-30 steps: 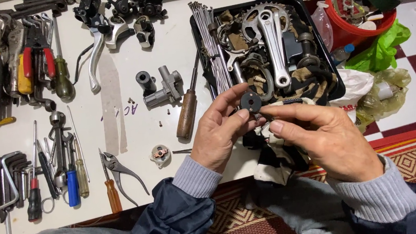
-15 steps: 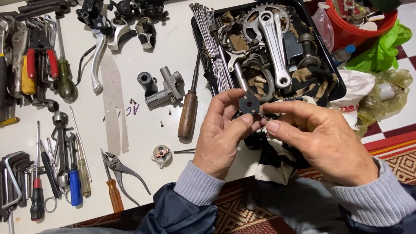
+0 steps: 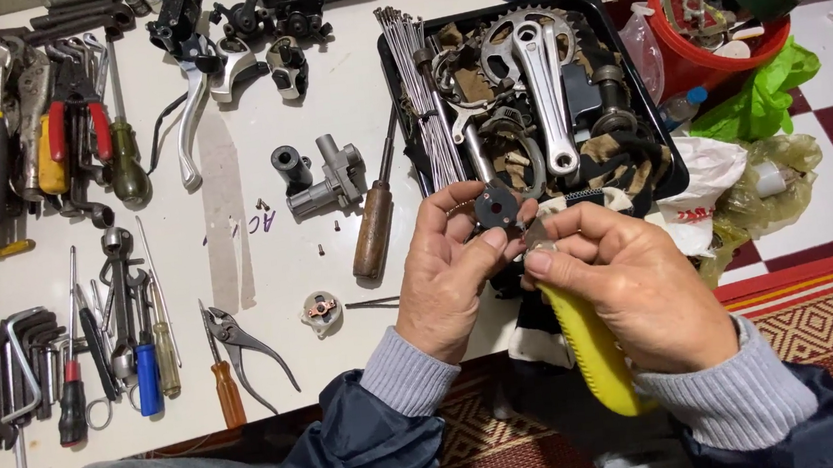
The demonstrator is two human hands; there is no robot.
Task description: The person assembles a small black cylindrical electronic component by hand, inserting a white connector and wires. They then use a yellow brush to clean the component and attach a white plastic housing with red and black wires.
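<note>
White tabletop (image 3: 272,307), crowded with tools, carries a black tray (image 3: 678,176) of bike parts at its far right edge. Just in front of that tray the left hand (image 3: 450,276) pinches a small dark metal part (image 3: 497,207) between thumb and fingertips. The right hand (image 3: 632,290) is closed round a yellow-handled tool (image 3: 587,350), its tip at the part. That part looks stiff, light and perhaps greasy; its rim seems the surest place to grip. A wooden-handled screwdriver (image 3: 373,228) lies nearby.

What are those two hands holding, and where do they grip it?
The left hand pinches a small dark round part by its edge. The right hand grips a yellow-handled tool near its tip.
</note>
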